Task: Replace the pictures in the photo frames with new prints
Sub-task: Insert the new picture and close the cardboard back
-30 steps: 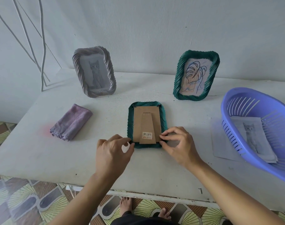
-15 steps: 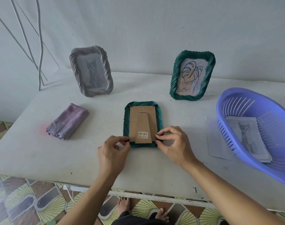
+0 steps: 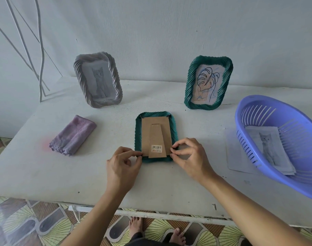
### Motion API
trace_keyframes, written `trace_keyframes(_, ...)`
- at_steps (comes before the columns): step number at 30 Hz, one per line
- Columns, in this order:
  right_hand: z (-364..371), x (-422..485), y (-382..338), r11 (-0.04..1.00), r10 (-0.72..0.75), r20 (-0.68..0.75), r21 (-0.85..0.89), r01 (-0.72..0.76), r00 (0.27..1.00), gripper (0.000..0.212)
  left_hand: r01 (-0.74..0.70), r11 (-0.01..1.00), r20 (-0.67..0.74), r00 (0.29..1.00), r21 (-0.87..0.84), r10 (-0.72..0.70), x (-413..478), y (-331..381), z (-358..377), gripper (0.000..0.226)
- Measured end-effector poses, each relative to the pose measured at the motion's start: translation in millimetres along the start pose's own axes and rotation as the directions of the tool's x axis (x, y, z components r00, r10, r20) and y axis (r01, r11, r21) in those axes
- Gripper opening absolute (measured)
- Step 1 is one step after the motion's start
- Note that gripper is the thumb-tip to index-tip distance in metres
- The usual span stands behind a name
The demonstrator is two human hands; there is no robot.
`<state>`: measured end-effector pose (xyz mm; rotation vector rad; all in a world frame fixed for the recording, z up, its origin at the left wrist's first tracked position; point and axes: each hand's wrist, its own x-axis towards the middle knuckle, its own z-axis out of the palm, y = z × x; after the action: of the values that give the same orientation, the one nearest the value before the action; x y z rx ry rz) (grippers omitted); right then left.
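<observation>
A green twisted-rim photo frame (image 3: 156, 116) lies face down in the middle of the white table (image 3: 45, 174), its brown cardboard back and stand (image 3: 156, 137) facing up. My left hand (image 3: 122, 166) pinches the frame's near left corner. My right hand (image 3: 190, 157) pinches its near right corner. Behind stand a grey frame (image 3: 98, 79) with a cat picture and a second green frame (image 3: 208, 82) with a leaf drawing. Cat prints (image 3: 269, 148) lie in a purple plastic basket (image 3: 283, 121) at the right.
A folded purple cloth (image 3: 73, 135) lies at the left of the table. A loose sheet of paper (image 3: 235, 155) sticks out from under the basket. White cables (image 3: 39, 50) hang on the wall at the far left. Patterned floor tiles (image 3: 18, 226) show below the table's front edge.
My left hand has slid in from beside the frame and closed its fingertips on the near left corner. The right hand stays at the near right corner.
</observation>
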<state>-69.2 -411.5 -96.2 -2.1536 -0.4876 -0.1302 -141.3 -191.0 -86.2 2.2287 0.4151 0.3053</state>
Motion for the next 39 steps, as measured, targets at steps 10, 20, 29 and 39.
trace_keyframes(10, -2.0, 0.5, 0.0, 1.0, -0.014, 0.026, -0.012, 0.015, 1.0, 0.012, -0.114, 0.993, 0.004, 0.993, 0.014, 0.114, 2.4, -7.4, -3.3, 0.018)
trace_keyframes(20, -6.7, 3.0, 5.8, 0.999, -0.001, 0.115, 0.038, -0.003, 0.993, 0.01, -0.072, 0.996, 0.006, 0.997, 0.053, 0.071, 12.5, -1.7, -4.2, 0.006)
trace_keyframes(29, -10.4, 3.1, 6.1, 0.998, -0.003, 0.135, 0.055, -0.005, 0.991, 0.011, -0.03, 0.999, 0.031, 0.999, 0.027, 0.029, 12.7, 0.9, -4.7, 0.008)
trace_keyframes(39, -13.9, 21.4, -0.8, 0.964, 0.244, -0.074, 0.126, -0.234, 0.967, 0.023, -0.131, 0.982, 0.279, 0.956, 0.137, 0.089, 37.7, 5.0, -22.2, 0.017)
